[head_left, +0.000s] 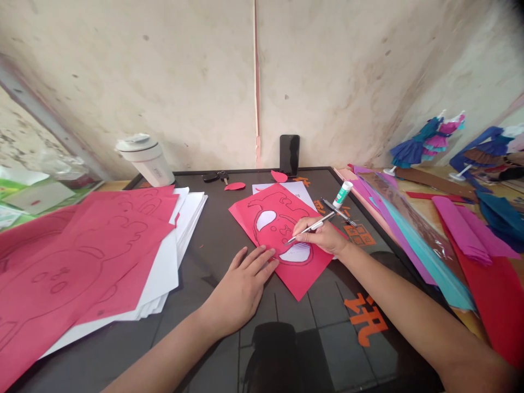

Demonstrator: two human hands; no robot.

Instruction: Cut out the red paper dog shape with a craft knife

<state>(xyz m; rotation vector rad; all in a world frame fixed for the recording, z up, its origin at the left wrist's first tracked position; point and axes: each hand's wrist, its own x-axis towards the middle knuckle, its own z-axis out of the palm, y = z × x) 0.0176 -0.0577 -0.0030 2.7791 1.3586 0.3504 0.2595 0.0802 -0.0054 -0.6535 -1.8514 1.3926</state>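
In the middle of the dark table lies a red sheet of paper (301, 281) with an outlined animal drawing. Two leaf-shaped openings in it show white paper (267, 219), the lower one bearing dark lines. My right hand (321, 236) is closed around a silver pen (313, 226), its tip at the drawing just above the lower opening. My left hand (248, 284) lies flat with fingers stretched out, the fingertips resting on the sheet's left edge. Beyond the sheet are two cut red leaf-shaped pieces, one a red paper piece (234, 186) near some keys (223, 176).
Red sheets with drawings (82, 267) overlap a white paper stack (172, 262) at the left. A white tumbler (147, 161) and a phone (289, 155) stand at the back. Beside the right hand are a glue stick (343, 194) and dark pens (344, 214). Coloured paper (413, 234) covers the right side.
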